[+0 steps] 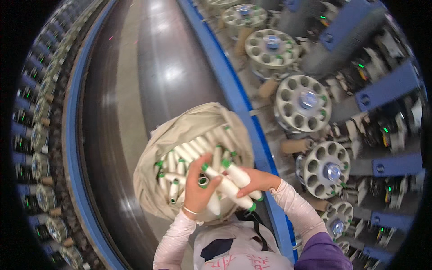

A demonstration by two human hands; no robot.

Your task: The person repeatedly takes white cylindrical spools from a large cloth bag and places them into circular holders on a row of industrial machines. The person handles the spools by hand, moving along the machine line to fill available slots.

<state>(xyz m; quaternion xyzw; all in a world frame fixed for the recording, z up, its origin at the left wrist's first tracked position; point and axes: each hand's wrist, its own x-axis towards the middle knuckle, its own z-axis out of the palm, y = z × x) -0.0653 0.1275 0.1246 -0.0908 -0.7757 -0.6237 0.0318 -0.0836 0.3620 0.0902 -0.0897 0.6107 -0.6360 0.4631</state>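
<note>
Over a beige cloth sack [146,184], both my hands are closed on yarn bobbins. My left hand [197,186] grips a white bobbin [213,205] whose round, hollow green end shows between thumb and fingers. Several white bobbins with green ends, among them a long slanting bobbin [228,186] and a shorter bobbin [237,174], are bunched in my right hand [261,180]. The long one's upper end lies close to my left thumb. Below, the sack holds many loose white bobbins [183,152], pointing various ways; my hands hide some of them.
Along the right runs a winding machine with round, many-holed white magazines [303,103] and brown paper tubes [294,145]. Its blue edge rail [263,153] passes close to the sack. A similar machine row [40,135] lines the left, across a dark, shiny aisle floor [108,112].
</note>
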